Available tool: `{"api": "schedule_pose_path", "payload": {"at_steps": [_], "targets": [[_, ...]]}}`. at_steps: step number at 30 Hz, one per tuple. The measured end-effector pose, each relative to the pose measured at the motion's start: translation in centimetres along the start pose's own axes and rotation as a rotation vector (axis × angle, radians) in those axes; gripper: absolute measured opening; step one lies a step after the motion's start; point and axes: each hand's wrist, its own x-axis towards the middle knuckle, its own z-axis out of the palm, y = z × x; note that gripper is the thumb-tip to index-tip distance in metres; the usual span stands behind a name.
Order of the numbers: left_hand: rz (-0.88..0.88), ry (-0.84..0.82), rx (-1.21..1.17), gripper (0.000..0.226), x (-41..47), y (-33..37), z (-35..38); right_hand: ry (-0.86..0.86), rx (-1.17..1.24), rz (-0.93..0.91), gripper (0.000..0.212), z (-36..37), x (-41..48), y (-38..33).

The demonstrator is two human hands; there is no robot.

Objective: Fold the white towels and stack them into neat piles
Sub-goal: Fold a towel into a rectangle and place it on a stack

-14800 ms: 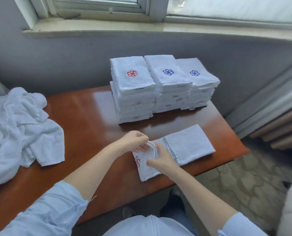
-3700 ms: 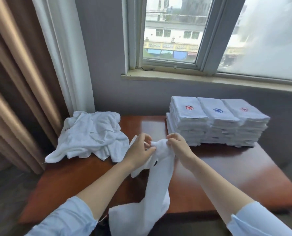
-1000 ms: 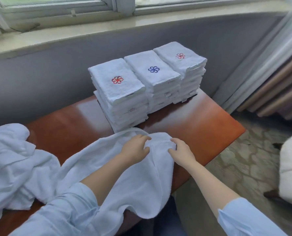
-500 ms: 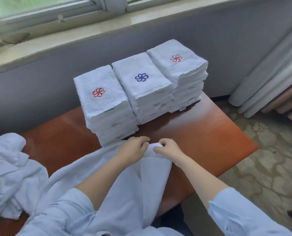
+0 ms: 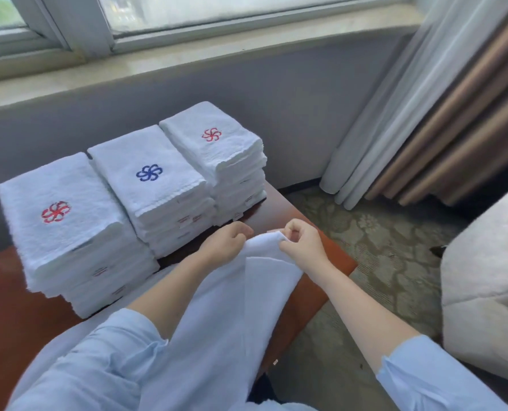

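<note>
Towel hung off the desk edge, its top pinched by the fingers of my left hand and right hand. I feared a loose pinch could drop it onto the floor.

Everything terry here is plain white, loose towel included. The left stack has a red pinwheel flower on top (stitched, looks like), middle stack blue, right stack red. Table reddish-brown, sleeves pale blue, curtain tan-brown stripes, carpet grey-green floral.
</note>
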Motion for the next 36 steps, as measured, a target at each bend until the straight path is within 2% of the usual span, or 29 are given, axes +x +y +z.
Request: {"api": "schedule_pose_path", "payload": {"at_steps": [3,5,9,14,19,23,25,27,30,36], "targets": [[-0.034,0.077,0.127,0.044,0.5,-0.6,1.3,0.111,-0.148,0.089,0.017,-1.8,0.8,2.9],[-0.049,0.077,0.178,0.047,0.3,-1.3,2.0,0.103,-0.255,0.144,0.026,-2.0,0.9,4.6],[-0.063,0.067,0.254,0.045,-0.7,-3.4,2.5,-0.014,-0.386,0.082,0.038,-0.2,0.9,5.1],[-0.047,0.102,0.346,0.039,-3.2,-5.3,4.0,-0.291,-0.691,-0.055,0.056,2.1,0.2,5.1],[-0.095,-0.005,0.297,0.033,-6.4,-7.0,6.9,-0.33,-0.966,-0.165,0.056,2.9,-0.3,5.8],[-0.072,0.031,0.269,0.026,-8.1,-7.0,8.0,-0.295,-0.968,-0.265,0.03,2.7,-0.8,6.2],[-0.073,0.028,0.253,0.035,-9.1,-6.6,8.6,-0.235,-0.892,-0.283,0.022,2.2,-1.1,6.5],[-0.07,-0.006,0.272,0.048,-10.2,-6.3,9.6,-0.193,-0.809,-0.262,0.02,1.4,-1.6,6.8],[-0.065,-0.045,0.366,0.056,-11.8,-5.9,11.5,-0.153,-0.761,-0.209,0.021,0.1,-2.7,7.1],[-0.034,0.015,0.482,0.039,-13.8,-5.4,14.4,-0.095,-0.753,-0.193,0.028,-1.9,-4.9,7.4]]}}
